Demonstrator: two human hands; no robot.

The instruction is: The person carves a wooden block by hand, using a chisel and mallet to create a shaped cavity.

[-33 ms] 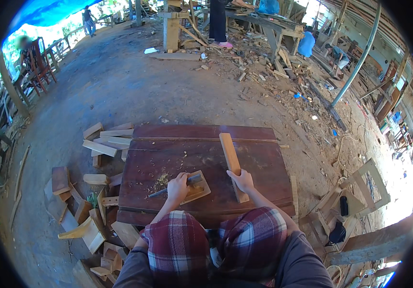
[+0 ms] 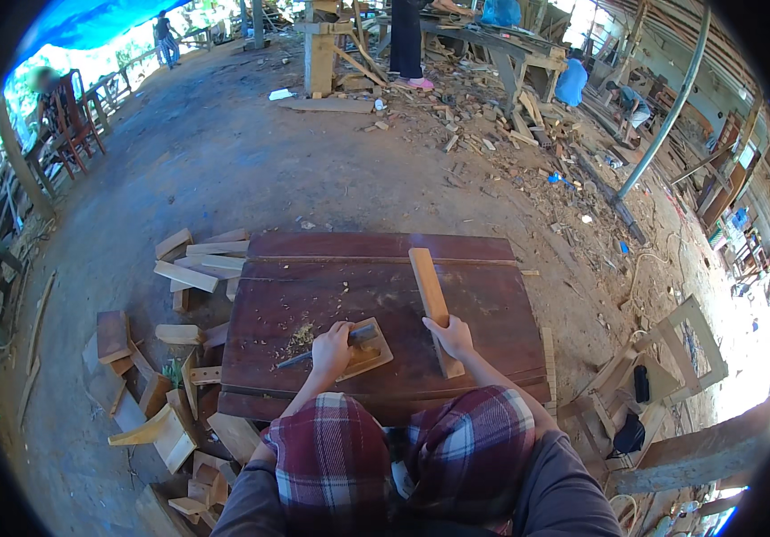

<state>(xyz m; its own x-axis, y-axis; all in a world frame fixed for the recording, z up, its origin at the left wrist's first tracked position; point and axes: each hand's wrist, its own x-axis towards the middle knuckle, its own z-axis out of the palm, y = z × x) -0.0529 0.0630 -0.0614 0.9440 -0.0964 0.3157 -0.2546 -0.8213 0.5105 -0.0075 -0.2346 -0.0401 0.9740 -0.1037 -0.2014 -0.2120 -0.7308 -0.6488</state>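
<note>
My left hand (image 2: 331,352) is closed around a wooden hand plane (image 2: 370,361), gripping it by the dark crossbar that sticks out on both sides. The plane rests on the dark red-brown wooden work surface (image 2: 376,286). Further right, my right hand (image 2: 453,337) holds a light wooden bar (image 2: 427,282) near its lower half, thumb across its top. This bar lies lengthwise, its far end pointing away from me and its near end by my knees. Pale wood shavings (image 2: 299,340) are scattered left of the plane.
Offcuts and wood blocks (image 2: 183,334) are heaped along the left side of the work surface. A light wooden frame (image 2: 685,345) lies at the right. Ahead are scrap wood (image 2: 528,125) and a workbench (image 2: 492,45), where a person stands. Other people are farther off.
</note>
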